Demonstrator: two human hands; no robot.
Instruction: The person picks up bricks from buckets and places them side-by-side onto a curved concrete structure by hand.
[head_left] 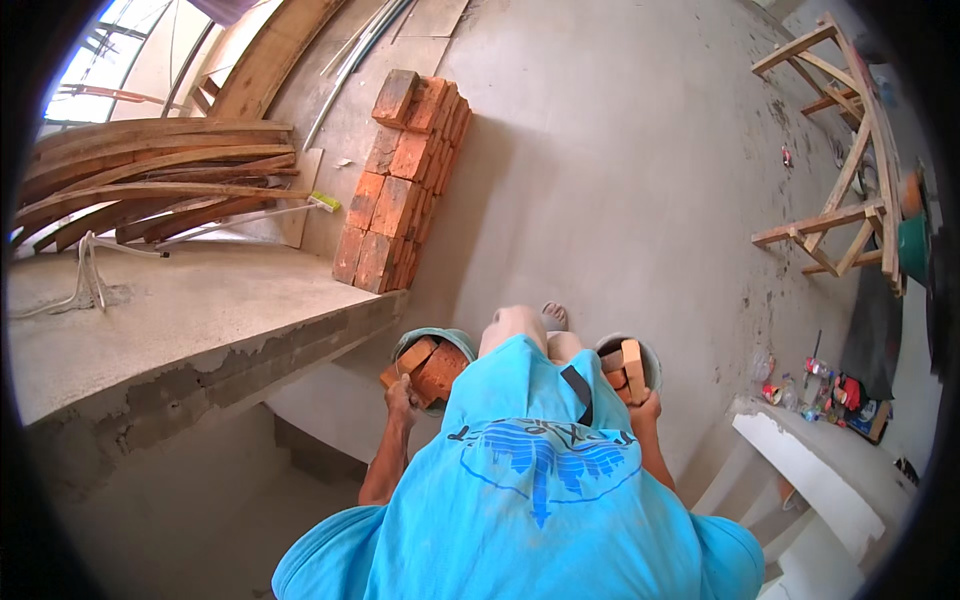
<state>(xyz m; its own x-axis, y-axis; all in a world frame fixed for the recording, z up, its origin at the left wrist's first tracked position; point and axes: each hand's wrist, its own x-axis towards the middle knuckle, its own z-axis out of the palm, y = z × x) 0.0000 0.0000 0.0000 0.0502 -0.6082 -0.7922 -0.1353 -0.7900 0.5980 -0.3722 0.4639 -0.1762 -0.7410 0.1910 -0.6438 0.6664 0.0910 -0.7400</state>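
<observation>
At my left side, my left hand (402, 393) is closed on the thin handle of a grey-green bucket (436, 332) filled with broken and whole red bricks (438, 372). A second bucket (655, 366) hangs at my right side, also loaded with bricks (632, 366), one standing on end. My right hand (648, 406) is closed at its near edge, with the handle itself hidden. Part of each bucket is covered by my blue shirt (540, 470).
Ahead to the left stands a stack of red bricks (395, 205) beside a raised concrete ledge (190, 310). Curved planks (160, 170) and a broom (323, 201) lie on the left. A wooden trestle (850, 150) stands right; bottles and clutter (815, 385) lie near a stair opening.
</observation>
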